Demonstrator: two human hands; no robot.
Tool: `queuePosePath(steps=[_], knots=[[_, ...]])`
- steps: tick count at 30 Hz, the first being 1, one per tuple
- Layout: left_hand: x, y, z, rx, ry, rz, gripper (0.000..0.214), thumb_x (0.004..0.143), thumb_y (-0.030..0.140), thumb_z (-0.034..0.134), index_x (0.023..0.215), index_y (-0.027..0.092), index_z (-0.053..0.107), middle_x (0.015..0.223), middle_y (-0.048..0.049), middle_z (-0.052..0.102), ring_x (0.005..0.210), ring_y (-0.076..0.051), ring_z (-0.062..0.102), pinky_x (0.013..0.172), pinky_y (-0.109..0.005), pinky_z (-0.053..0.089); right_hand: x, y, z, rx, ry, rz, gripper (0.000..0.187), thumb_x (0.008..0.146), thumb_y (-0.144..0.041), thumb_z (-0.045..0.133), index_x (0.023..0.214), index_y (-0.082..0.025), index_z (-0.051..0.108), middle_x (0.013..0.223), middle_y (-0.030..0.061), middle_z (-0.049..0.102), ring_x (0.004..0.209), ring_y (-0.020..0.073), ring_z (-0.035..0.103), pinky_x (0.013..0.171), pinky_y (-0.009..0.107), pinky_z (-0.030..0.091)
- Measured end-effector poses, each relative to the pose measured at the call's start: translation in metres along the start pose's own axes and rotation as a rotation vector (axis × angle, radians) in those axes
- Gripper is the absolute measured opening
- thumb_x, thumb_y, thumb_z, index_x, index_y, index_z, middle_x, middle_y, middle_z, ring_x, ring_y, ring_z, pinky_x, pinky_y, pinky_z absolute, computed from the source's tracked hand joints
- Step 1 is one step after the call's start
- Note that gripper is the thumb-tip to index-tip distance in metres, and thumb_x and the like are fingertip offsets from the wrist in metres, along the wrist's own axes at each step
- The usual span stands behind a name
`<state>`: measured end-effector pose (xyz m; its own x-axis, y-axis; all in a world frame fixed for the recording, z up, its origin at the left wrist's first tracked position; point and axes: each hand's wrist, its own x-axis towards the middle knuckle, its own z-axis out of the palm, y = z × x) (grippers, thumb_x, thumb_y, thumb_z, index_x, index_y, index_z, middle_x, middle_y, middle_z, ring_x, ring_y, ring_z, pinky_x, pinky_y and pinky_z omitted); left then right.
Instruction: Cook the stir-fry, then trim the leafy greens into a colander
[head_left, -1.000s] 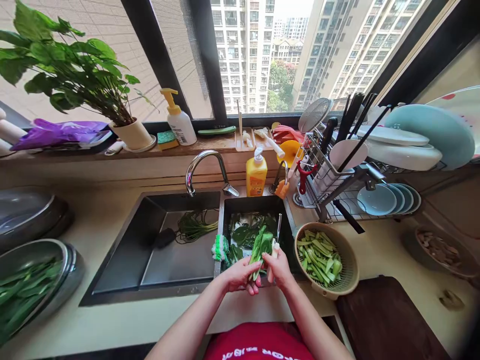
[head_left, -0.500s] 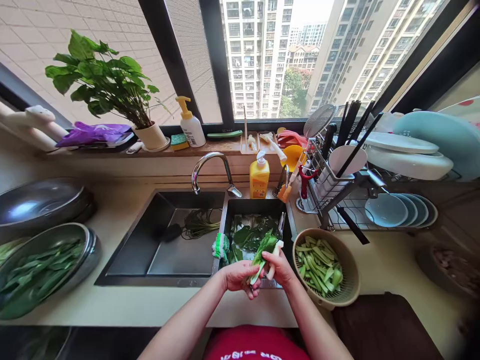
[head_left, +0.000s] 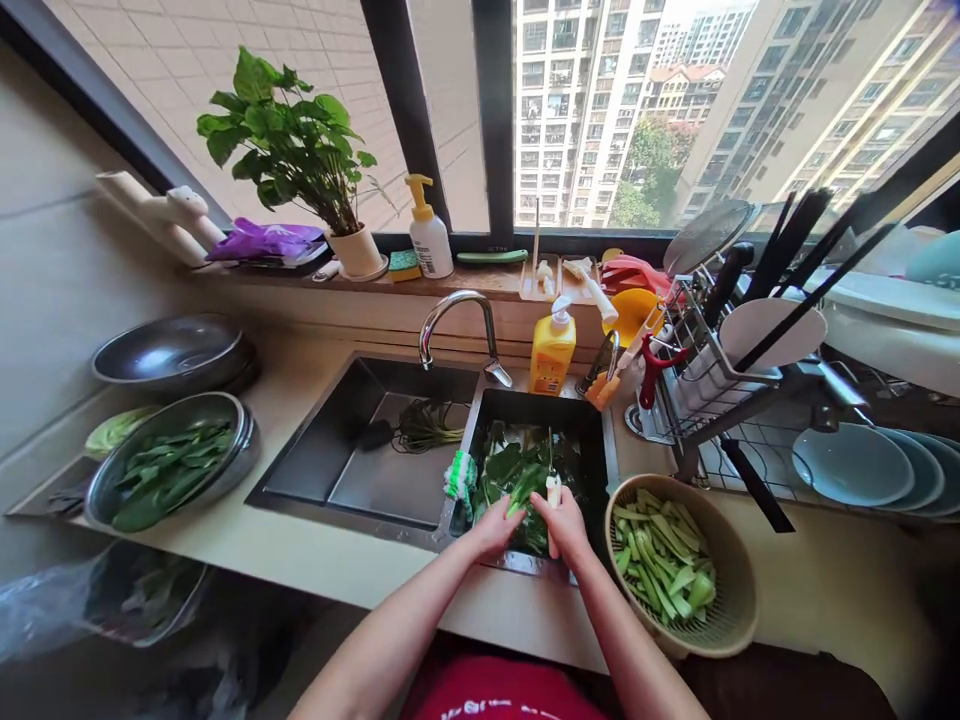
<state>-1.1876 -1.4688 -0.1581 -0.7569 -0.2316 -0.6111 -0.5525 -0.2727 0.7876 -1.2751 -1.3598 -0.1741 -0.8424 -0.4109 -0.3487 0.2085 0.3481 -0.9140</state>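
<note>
Both my hands are over the front edge of the right sink basin [head_left: 609,440], which is full of green leaves. My left hand [head_left: 498,528] is closed on a leafy green vegetable [head_left: 523,486]. My right hand [head_left: 564,522] grips a knife [head_left: 553,485] with a pale handle, its blade pointing away over the leaves. A beige colander [head_left: 731,610] with cut green stalks stands just right of my right hand.
The left basin [head_left: 375,480] holds a bundle of green stems. A curved tap [head_left: 454,320] and a yellow soap bottle [head_left: 553,350] stand behind the sink. Metal bowls with greens [head_left: 169,465] are on the left counter, a dish rack [head_left: 720,380] with plates and chopsticks on the right.
The camera view has swung left and down. My hands have lowered with the vegetable and knife closer to the leaves in the right basin.
</note>
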Motion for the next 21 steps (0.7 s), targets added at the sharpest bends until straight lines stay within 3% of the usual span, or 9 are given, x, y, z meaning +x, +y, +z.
queuePosePath(steps=[4,7,9,13,17,21], knots=[[-0.001,0.010,-0.050,-0.018,-0.044,-0.082,0.039,0.070,0.054,0.056,0.080,0.021,0.037,0.056,0.0087,0.042,0.038,-0.003,0.031,0.041,-0.018,0.013,-0.022,-0.009,-0.005,-0.153,-0.051,0.025,0.029,0.061,-0.041,0.063,0.076,-0.021,0.048,0.067,-0.0017,0.054,0.066,0.0191,0.049,0.063,0.029,0.036],[-0.020,0.023,-0.105,-0.011,-0.077,-0.011,0.041,0.066,0.053,0.059,0.077,0.020,0.039,0.060,0.0063,0.047,0.041,-0.003,0.037,0.040,-0.017,0.012,-0.042,-0.031,0.011,-0.271,-0.285,0.016,0.025,0.065,-0.034,0.060,0.083,-0.019,0.051,0.074,-0.0013,0.055,0.072,0.0189,0.050,0.067,0.029,0.037],[-0.037,0.030,-0.149,0.006,-0.058,0.030,0.041,0.065,0.052,0.060,0.075,0.018,0.040,0.062,0.0049,0.049,0.041,-0.003,0.038,0.039,-0.017,0.012,-0.049,-0.050,0.038,-0.316,-0.456,-0.005,0.028,0.063,-0.029,0.062,0.088,-0.019,0.053,0.078,-0.0013,0.056,0.075,0.0182,0.049,0.070,0.027,0.037],[-0.083,0.032,-0.243,0.071,0.051,0.080,0.041,0.066,0.055,0.057,0.068,0.017,0.041,0.056,0.0059,0.045,0.038,-0.002,0.035,0.036,-0.016,0.016,-0.047,-0.092,0.131,-0.406,-0.733,-0.056,0.024,0.059,-0.025,0.065,0.080,-0.019,0.054,0.071,-0.0036,0.053,0.068,0.0150,0.046,0.062,0.024,0.035],[-0.145,0.026,-0.333,0.079,0.173,0.086,0.040,0.066,0.053,0.060,0.066,0.017,0.041,0.052,0.0069,0.042,0.037,-0.002,0.035,0.035,-0.016,0.017,-0.045,-0.139,0.253,-0.473,-0.969,-0.193,0.023,0.057,-0.027,0.068,0.072,-0.019,0.053,0.066,-0.0050,0.052,0.062,0.0125,0.043,0.056,0.023,0.032],[-0.208,0.017,-0.417,-0.031,0.305,0.036,0.042,0.061,0.051,0.066,0.071,0.018,0.043,0.052,0.0081,0.041,0.036,-0.002,0.034,0.035,-0.015,0.014,-0.053,-0.186,0.371,-0.522,-1.112,-0.321,0.024,0.051,-0.027,0.073,0.064,-0.018,0.055,0.059,-0.0058,0.052,0.056,0.0107,0.041,0.052,0.023,0.029]])
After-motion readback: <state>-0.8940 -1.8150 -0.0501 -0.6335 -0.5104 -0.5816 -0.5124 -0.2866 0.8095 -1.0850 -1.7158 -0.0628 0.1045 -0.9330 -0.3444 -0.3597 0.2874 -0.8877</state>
